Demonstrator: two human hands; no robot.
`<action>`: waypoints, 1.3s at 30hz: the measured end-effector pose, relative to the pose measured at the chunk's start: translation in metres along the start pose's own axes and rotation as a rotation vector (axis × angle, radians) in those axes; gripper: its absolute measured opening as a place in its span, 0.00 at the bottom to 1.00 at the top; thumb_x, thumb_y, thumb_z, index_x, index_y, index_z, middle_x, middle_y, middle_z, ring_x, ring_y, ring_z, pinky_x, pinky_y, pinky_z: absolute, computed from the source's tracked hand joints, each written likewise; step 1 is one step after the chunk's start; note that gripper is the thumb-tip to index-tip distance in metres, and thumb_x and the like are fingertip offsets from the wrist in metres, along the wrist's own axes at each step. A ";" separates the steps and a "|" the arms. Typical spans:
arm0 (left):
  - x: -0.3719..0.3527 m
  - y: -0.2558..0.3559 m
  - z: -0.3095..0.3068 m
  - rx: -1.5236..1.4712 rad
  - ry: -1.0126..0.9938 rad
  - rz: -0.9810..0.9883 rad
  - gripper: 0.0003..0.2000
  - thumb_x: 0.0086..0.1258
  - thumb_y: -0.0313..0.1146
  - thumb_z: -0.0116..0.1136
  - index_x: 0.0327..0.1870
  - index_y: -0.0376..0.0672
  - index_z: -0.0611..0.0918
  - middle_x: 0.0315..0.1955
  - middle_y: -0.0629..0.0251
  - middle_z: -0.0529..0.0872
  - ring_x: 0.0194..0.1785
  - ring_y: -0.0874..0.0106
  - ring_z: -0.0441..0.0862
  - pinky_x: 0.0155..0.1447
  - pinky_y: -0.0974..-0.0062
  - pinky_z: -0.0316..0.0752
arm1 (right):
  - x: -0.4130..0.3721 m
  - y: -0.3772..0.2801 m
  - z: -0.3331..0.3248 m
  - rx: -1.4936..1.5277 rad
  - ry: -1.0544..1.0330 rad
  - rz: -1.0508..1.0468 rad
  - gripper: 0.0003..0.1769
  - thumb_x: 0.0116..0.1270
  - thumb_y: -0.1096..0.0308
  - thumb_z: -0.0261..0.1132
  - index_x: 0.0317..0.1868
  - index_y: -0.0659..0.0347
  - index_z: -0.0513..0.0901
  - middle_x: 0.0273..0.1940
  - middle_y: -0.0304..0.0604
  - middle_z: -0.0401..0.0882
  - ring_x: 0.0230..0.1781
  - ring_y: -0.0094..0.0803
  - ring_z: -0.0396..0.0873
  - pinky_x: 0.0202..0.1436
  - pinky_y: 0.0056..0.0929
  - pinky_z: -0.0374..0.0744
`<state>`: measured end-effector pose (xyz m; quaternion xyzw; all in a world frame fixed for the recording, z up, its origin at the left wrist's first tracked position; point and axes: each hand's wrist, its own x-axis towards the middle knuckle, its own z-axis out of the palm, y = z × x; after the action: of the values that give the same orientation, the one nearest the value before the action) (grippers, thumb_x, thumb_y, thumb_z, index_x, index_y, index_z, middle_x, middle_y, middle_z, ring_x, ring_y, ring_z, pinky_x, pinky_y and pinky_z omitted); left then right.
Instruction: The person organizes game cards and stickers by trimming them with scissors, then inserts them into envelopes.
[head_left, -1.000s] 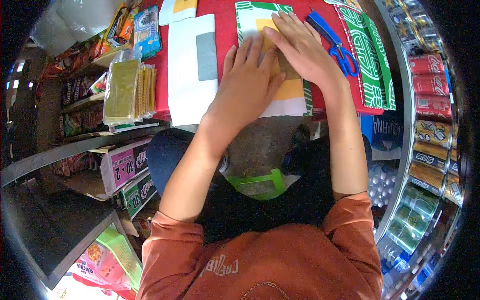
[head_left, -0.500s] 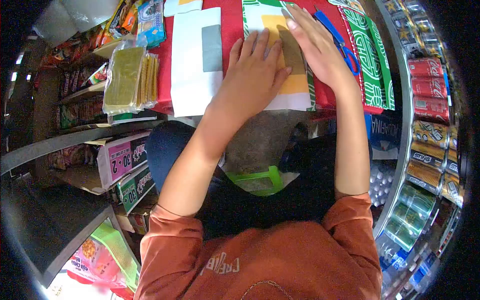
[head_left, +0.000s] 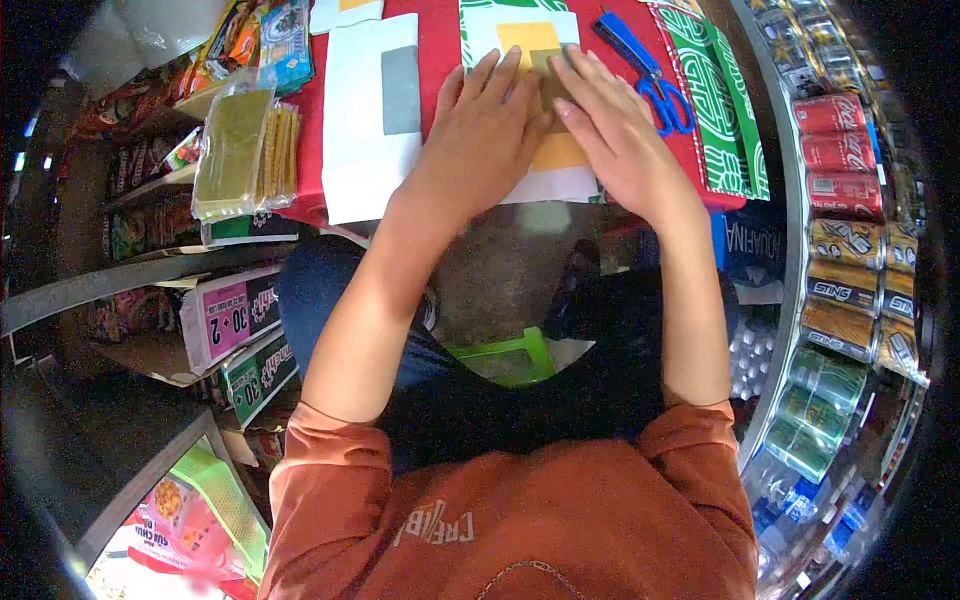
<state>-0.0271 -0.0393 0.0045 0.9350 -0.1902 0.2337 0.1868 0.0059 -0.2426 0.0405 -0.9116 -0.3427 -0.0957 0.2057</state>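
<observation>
My left hand (head_left: 485,140) lies flat with spread fingers on a white sheet (head_left: 555,185) that bears a yellow rectangle (head_left: 562,152) and a smaller olive-brown piece (head_left: 547,66). My right hand (head_left: 615,130) rests on the same sheet, fingers stretched out, its fingertips beside the brown piece. Neither hand grips anything. Left of them lies another white sheet (head_left: 350,130) with a grey rectangle (head_left: 401,90). Blue scissors (head_left: 655,88) lie to the right, next to a green and white patterned sheet (head_left: 722,110).
A red cloth (head_left: 437,40) covers the table. At its left edge stand plastic-wrapped olive sheets (head_left: 232,150). Shelves with snack packets flank the left side; red cans (head_left: 838,150) and other drinks line the right. A green plastic object (head_left: 515,358) is below.
My right hand has moved down and left over the sheet, closer to my left hand, uncovering more of the scissors. The whole view has shifted slightly.
</observation>
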 end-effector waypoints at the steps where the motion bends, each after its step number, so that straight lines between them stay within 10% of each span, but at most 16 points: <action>1: 0.000 0.000 0.000 0.009 -0.011 0.007 0.24 0.82 0.45 0.49 0.69 0.37 0.77 0.72 0.44 0.74 0.78 0.49 0.67 0.80 0.44 0.59 | -0.002 0.001 0.005 -0.024 0.002 0.006 0.30 0.84 0.53 0.51 0.77 0.62 0.70 0.79 0.57 0.64 0.83 0.48 0.58 0.84 0.46 0.55; 39: -0.003 -0.001 0.006 0.024 -0.111 -0.043 0.26 0.84 0.50 0.47 0.75 0.45 0.72 0.77 0.47 0.69 0.80 0.48 0.64 0.81 0.47 0.58 | -0.103 -0.073 -0.048 -0.200 -0.246 -0.011 0.32 0.74 0.58 0.65 0.75 0.59 0.73 0.79 0.41 0.65 0.82 0.41 0.60 0.81 0.54 0.56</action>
<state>-0.0270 -0.0403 -0.0019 0.9527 -0.1772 0.1794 0.1699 -0.1208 -0.2746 0.0739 -0.9305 -0.3592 -0.0180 0.0699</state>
